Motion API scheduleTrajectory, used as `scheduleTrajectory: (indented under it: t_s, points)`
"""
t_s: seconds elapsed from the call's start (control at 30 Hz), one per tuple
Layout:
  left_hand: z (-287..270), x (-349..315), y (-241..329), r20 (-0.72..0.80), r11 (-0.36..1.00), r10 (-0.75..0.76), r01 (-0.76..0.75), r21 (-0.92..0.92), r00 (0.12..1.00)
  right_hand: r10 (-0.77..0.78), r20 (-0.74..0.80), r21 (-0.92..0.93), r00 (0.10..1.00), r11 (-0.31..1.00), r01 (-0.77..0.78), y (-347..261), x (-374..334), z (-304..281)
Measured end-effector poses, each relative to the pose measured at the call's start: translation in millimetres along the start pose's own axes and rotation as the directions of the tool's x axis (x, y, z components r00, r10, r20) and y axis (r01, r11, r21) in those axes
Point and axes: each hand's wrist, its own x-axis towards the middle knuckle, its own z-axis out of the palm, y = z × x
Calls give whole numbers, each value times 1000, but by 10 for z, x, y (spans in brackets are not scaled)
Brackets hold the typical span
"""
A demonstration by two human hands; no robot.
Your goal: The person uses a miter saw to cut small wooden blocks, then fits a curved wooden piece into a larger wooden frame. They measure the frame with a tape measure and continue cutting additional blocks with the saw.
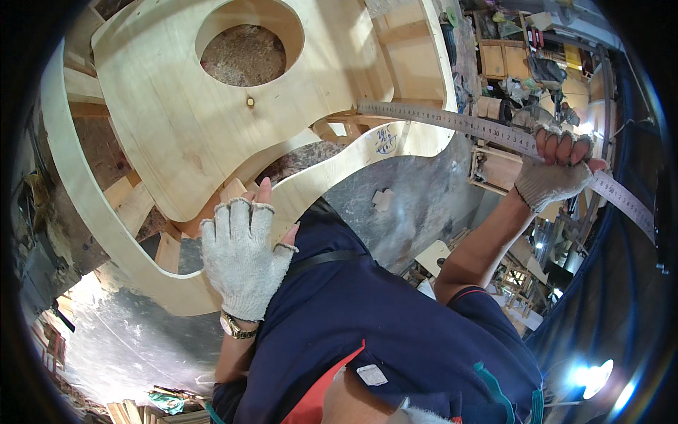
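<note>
My left hand (244, 254), in a white knitted glove with bare fingertips, lies with its fingers stretched out over the near edge of a curved plywood frame (332, 166). Off to the right, my right hand (558, 166) wears a matching glove and is closed around a long silvery ruler (487, 129) with printed markings. One end of the ruler reaches the frame near a recessed corner; the other sticks out past my hand. Within the frame sits a pale wooden panel (162, 120) with a large round hole (244, 56). Handwriting marks the frame's near right part.
Wooden braces (134, 205) join the panel and outer frame at the left. Beyond the right side stand wooden boxes (501, 60) and cluttered goods. A dark blue curtain (628, 297) hangs at the far right, near a bright lamp (597, 378). Wood strips (127, 411) lie at lower left.
</note>
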Motion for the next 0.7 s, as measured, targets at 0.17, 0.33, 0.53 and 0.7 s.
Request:
scheduleTrajectory:
  t_s: [0.17, 0.33, 0.53, 0.7]
  points:
    - [8, -5, -6, -31, 1000, 8, -8, -9, 999, 62, 79, 162, 995, 984, -74, 29, 72, -134]
    - [15, -19, -3, -12, 1000, 0, 0, -25, 1000, 49, 108, 161, 993, 985, -66, 48, 66, -140]
    - [1, -12, -20, 0, 1000, 6, -6, -22, 1000, 53, 180, 200, 982, 976, -89, 63, 96, -188]
    - [-16, -28, -10, -30, 994, -10, 7, -107, 999, 42, 56, 83, 998, 995, -47, 49, 38, 6]
